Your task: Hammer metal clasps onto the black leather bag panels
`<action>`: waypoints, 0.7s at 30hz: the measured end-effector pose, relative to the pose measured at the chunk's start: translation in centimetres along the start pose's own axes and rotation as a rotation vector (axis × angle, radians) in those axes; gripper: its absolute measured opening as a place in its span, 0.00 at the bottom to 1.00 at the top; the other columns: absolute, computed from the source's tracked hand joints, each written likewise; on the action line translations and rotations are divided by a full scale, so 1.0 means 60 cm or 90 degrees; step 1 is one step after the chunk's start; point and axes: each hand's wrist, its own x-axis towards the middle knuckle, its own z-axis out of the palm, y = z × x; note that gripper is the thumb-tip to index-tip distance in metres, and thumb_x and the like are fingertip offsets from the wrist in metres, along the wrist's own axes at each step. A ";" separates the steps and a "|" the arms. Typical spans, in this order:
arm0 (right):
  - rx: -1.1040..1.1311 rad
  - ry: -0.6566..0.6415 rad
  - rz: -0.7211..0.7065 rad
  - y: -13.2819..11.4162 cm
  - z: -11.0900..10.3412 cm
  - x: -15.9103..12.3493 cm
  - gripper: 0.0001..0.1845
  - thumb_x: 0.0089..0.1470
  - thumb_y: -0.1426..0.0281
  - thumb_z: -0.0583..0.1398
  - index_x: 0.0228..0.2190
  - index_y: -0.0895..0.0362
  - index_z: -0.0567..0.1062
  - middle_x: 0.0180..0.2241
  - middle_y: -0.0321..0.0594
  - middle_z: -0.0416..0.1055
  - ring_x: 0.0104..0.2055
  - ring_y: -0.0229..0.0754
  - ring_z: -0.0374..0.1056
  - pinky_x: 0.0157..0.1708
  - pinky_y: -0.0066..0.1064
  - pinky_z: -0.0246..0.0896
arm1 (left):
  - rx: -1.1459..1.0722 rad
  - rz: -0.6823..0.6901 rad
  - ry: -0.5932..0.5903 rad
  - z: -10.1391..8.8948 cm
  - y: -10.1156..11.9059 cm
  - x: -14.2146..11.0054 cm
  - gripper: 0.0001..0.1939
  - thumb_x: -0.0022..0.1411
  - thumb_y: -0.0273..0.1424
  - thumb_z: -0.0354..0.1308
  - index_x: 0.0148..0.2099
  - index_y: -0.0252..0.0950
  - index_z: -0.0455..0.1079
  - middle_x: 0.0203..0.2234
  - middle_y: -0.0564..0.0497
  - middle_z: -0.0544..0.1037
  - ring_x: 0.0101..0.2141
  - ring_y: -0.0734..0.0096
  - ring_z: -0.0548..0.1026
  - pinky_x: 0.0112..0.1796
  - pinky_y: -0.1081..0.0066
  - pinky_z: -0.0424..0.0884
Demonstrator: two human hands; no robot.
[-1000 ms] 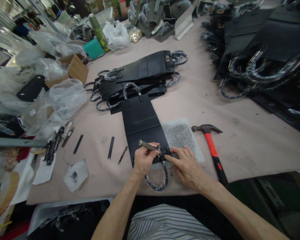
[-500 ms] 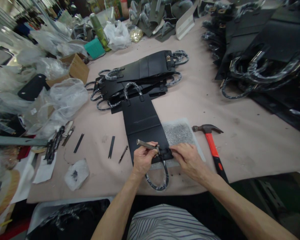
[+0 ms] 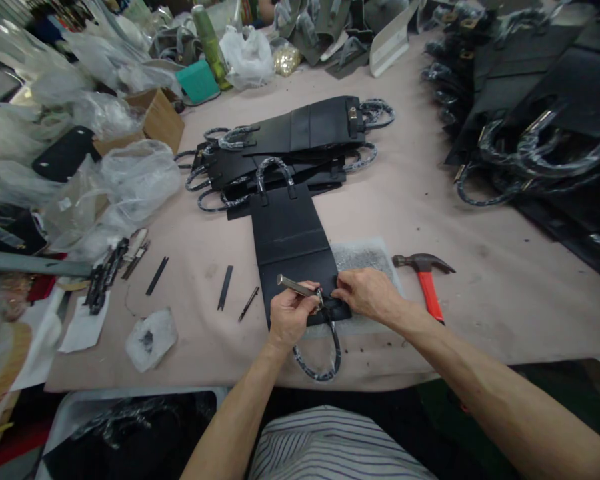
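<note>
A flat black bag panel (image 3: 293, 250) lies in front of me on the pinkish table, with a wrapped black handle (image 3: 320, 357) looping off its near edge. My left hand (image 3: 290, 317) is closed on a slim metal tool (image 3: 295, 287) whose tip meets the panel's near edge. My right hand (image 3: 363, 293) pinches that same edge beside the tool tip; what lies under its fingers is hidden.
A red-handled hammer (image 3: 427, 280) lies right of the panel on a foam pad (image 3: 365, 257). More black panels (image 3: 290, 143) are stacked behind, and finished bags (image 3: 540, 127) pile at the right. Black strips (image 3: 225, 287), clips and plastic bags (image 3: 130, 187) clutter the left.
My right hand has slid left and up along the panel's edge, closing from flat fingers into a pinch beside the tool tip. The left hand keeps the tool in place.
</note>
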 end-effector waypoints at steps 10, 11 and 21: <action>-0.050 -0.062 -0.001 -0.004 -0.022 0.024 0.14 0.60 0.58 0.63 0.30 0.55 0.78 0.28 0.43 0.77 0.32 0.45 0.73 0.29 0.32 0.48 | 0.001 -0.003 -0.008 -0.004 -0.005 0.000 0.10 0.56 0.32 0.68 0.40 0.34 0.78 0.42 0.45 0.83 0.32 0.69 0.80 0.29 0.74 0.78; -0.045 -0.061 -0.001 -0.003 -0.021 0.024 0.14 0.60 0.58 0.63 0.30 0.55 0.78 0.28 0.43 0.77 0.32 0.45 0.73 0.29 0.32 0.48 | -0.002 -0.006 -0.008 -0.004 -0.005 0.000 0.10 0.56 0.32 0.69 0.40 0.34 0.78 0.42 0.45 0.83 0.31 0.70 0.80 0.29 0.74 0.78; -0.006 -0.052 -0.013 0.003 -0.014 0.023 0.11 0.58 0.60 0.63 0.30 0.54 0.77 0.27 0.40 0.77 0.31 0.43 0.71 0.29 0.32 0.47 | -0.019 -0.001 -0.008 -0.004 -0.004 0.000 0.11 0.56 0.34 0.70 0.40 0.33 0.78 0.42 0.43 0.83 0.31 0.69 0.80 0.29 0.74 0.79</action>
